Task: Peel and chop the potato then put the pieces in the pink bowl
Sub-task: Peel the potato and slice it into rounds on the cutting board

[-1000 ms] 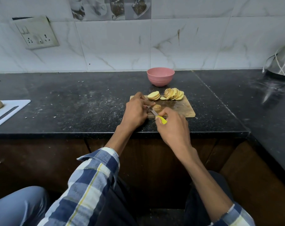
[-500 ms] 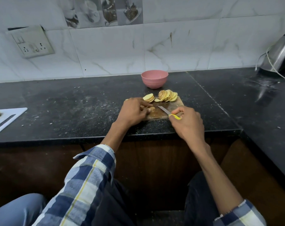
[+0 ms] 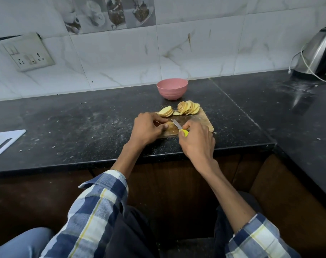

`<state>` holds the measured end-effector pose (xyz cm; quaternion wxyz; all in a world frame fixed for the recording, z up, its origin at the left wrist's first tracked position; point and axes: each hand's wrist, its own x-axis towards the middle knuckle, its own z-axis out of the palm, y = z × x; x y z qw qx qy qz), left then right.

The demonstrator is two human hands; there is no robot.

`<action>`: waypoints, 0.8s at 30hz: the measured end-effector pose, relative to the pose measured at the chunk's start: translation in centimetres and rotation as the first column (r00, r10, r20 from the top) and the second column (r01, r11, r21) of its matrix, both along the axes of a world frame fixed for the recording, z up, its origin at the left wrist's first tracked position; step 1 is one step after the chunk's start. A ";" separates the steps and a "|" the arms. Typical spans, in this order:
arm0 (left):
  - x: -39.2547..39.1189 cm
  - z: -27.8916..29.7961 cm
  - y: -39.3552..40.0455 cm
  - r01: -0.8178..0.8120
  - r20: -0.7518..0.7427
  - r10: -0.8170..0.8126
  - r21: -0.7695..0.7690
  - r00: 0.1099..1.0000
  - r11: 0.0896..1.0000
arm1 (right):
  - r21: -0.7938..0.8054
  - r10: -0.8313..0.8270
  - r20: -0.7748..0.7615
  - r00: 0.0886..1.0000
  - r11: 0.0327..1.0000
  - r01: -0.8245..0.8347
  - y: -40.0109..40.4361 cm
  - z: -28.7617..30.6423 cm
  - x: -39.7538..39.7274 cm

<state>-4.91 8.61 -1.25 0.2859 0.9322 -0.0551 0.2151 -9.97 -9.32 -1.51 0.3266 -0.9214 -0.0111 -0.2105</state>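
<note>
L hand [image 3: 146, 127] pins potato stub [image 3: 169, 125] on board [image 3: 205, 119] at counter front edge. R hand [image 3: 196, 139] clenched on knife [image 3: 178, 125], blade tip against stub. Slices [image 3: 188, 108] fanned along board's back edge. Bowl [image 3: 172, 88] just behind board, nr wall.

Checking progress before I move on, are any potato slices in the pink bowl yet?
Cannot tell: the bowl's inside is hidden. The slices in view lie on the board.

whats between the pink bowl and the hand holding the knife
In the head view, the potato slices lie fanned on the far end of the cutting board, between the pink bowl and the right hand; the knife points up-left.
</note>
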 end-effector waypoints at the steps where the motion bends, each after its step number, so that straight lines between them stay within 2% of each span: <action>1: 0.0 -0.2 0.0 0.006 0.001 -0.006 -0.031 1.000 0.999 | -0.004 -0.007 0.005 1.000 1.000 0.007 0.2 0.0 0.0; 6: -0.1 -0.8 -0.5 0.002 0.039 0.004 -0.137 0.999 0.991 | -0.047 -0.031 0.026 0.999 0.998 0.032 1.5 0.1 -0.4; 24: -0.3 -1.4 -1.1 -0.030 0.091 0.047 -0.178 0.995 0.983 | -0.150 -0.006 0.035 0.999 0.989 0.011 2.7 -0.1 -1.9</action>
